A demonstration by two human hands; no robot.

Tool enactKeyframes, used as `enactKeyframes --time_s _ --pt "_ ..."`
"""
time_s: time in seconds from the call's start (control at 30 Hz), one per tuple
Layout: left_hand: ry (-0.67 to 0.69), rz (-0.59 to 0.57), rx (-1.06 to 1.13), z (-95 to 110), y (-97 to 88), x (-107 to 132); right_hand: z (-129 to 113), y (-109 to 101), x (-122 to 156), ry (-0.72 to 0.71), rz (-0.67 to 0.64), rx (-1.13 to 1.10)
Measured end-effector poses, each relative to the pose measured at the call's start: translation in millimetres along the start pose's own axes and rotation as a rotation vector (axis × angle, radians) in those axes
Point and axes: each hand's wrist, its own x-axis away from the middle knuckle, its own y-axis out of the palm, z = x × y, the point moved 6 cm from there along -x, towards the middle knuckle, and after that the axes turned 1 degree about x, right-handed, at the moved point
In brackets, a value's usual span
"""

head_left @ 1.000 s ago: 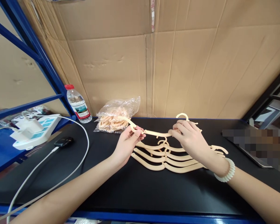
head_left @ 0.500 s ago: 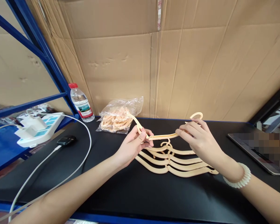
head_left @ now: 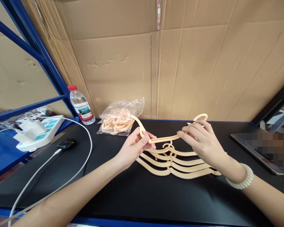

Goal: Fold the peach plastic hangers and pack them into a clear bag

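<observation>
A cream plastic clothes hanger (head_left: 165, 138) is held up between my two hands over the black table. My left hand (head_left: 133, 145) pinches its left part, where a curved piece rises past the thumb. Around the right part my right hand (head_left: 200, 138) is closed, and a hook (head_left: 202, 116) sticks up behind those fingers. The fingers partly hide how the pieces join. Just below, several matching hangers (head_left: 184, 175) lie overlapped in a row on the table, their hooks bunched at the middle.
Behind my left hand lies a clear plastic bag (head_left: 117, 121) of cream parts. A water bottle (head_left: 84, 108) stands at the back left. A white power strip (head_left: 41, 134), a black device (head_left: 66, 143) and a white cable (head_left: 91, 142) are left. A tablet (head_left: 257, 154) lies right.
The two hanger pieces have come slightly closer at my left fingertips. Both hands keep their hold and otherwise barely move; the view has shifted slightly.
</observation>
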Motion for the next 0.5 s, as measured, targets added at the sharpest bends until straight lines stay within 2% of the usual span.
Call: enactKeyframes --time_s 0.23,0.5 --pt "-0.052 -0.002 0.082 -5.8 0.8 2.0 -2.8 -2.7 0.2 -0.004 0.034 0.036" --pt "0.004 0.068 0.074 -5.6 -0.8 2.0 -7.2 -7.1 -2.5 0.008 0.048 0.056"
